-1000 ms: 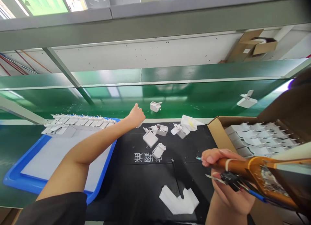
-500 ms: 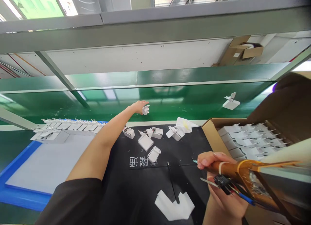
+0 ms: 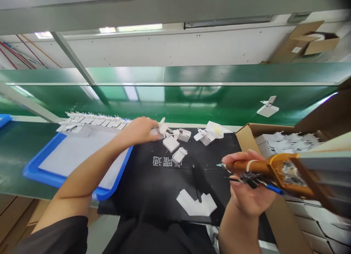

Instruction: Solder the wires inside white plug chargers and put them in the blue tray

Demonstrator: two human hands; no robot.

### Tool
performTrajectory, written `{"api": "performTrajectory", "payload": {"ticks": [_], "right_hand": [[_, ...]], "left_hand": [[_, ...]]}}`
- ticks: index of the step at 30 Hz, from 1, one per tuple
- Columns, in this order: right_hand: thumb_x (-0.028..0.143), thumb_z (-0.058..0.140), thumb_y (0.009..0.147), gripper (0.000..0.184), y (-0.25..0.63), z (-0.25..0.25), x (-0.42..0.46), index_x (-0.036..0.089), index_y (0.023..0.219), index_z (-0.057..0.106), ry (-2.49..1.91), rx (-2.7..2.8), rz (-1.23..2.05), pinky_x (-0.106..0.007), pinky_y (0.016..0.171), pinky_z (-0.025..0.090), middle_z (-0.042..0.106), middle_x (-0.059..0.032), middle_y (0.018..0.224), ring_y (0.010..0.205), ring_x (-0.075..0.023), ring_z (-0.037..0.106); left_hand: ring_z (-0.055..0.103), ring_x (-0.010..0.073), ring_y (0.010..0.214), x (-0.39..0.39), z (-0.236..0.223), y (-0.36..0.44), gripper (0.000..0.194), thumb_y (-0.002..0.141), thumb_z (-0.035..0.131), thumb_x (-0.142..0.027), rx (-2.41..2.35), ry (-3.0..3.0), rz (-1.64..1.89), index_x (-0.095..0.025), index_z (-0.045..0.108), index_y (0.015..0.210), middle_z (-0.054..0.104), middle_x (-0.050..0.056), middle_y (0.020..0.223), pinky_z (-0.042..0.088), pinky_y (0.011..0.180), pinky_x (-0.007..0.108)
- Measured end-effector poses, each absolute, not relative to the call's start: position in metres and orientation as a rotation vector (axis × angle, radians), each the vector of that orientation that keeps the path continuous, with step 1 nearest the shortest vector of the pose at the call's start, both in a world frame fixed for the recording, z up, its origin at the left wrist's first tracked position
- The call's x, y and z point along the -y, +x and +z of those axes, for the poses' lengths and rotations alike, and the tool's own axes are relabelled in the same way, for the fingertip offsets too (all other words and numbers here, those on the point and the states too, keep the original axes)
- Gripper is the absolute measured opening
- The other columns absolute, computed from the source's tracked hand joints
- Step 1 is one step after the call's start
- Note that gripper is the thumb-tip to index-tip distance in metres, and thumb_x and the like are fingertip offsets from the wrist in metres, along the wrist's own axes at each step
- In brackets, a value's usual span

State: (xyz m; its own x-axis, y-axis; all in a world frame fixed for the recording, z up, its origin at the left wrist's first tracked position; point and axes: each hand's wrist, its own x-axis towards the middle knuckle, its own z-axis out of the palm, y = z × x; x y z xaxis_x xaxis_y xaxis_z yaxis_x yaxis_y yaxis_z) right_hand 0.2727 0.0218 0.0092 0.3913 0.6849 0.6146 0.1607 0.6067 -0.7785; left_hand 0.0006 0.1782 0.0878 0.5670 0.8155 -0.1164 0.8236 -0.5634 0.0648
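My left hand is closed around a white plug-adapter piece at the back of the black mat; fingers partly hide it. Close beside it lie open white adapter housings, a square one and another. My right hand grips a brown glue dispenser with a teal needle tip and a black switch with wires. The tip points left over the mat. Further right along the mat's back edge sits another open adapter against a crumpled white tissue.
A blue tray with rows of white adapters stands left. At right, a cardboard box holds more adapters. One adapter lies on the green belt. Folded white paper and a thin black tool lie on the mat.
My left hand has come back from over the green belt to the mat's back edge, bringing a white adapter piece. My right hand still holds the dispenser. The view has tilted downward.
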Motion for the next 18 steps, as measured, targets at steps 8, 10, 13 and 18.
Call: {"api": "performTrajectory", "payload": {"ticks": [8,10,13,18], "right_hand": [[0.028,0.075,0.076,0.051,0.242,0.027,-0.008,0.029,0.126,0.064,-0.741,1.146,0.465,-0.038,0.070,0.053,0.065,-0.0052,0.092,0.079,-0.0201,0.062],[0.030,0.075,0.076,0.051,0.237,0.028,-0.004,0.030,0.126,0.064,-0.741,1.141,0.470,-0.037,0.067,0.053,0.065,-0.0051,0.091,0.078,-0.0198,0.062],[0.033,0.076,0.075,0.050,0.230,0.031,0.001,0.028,0.124,0.065,-0.721,1.137,0.464,-0.035,0.065,0.052,0.064,-0.0045,0.091,0.076,-0.0186,0.061],[0.033,0.076,0.076,0.050,0.222,0.036,0.009,0.030,0.125,0.064,-0.732,1.144,0.494,-0.032,0.061,0.051,0.064,-0.0033,0.093,0.075,-0.0174,0.060]], "left_hand": [[0.065,0.0273,0.104,-0.031,-0.022,-0.018,0.034,0.088,0.068,-0.044,-1.513,2.333,0.164,-0.024,0.070,0.115,0.072,0.009,0.105,0.053,0.085,0.034],[0.061,0.0279,0.117,-0.018,-0.031,-0.017,0.054,0.083,0.073,-0.048,-1.460,2.222,0.352,-0.027,0.061,0.131,0.067,0.009,0.124,0.053,0.097,0.038],[0.055,0.0287,0.130,-0.012,-0.035,-0.008,0.082,0.077,0.079,-0.050,-1.350,2.073,0.601,-0.028,0.044,0.148,0.057,0.011,0.142,0.046,0.111,0.044],[0.068,0.0168,0.093,-0.031,-0.046,0.005,0.061,0.088,0.067,-0.037,-1.241,1.832,0.895,-0.025,0.047,0.144,0.069,0.008,0.121,0.057,0.088,0.034]]}}
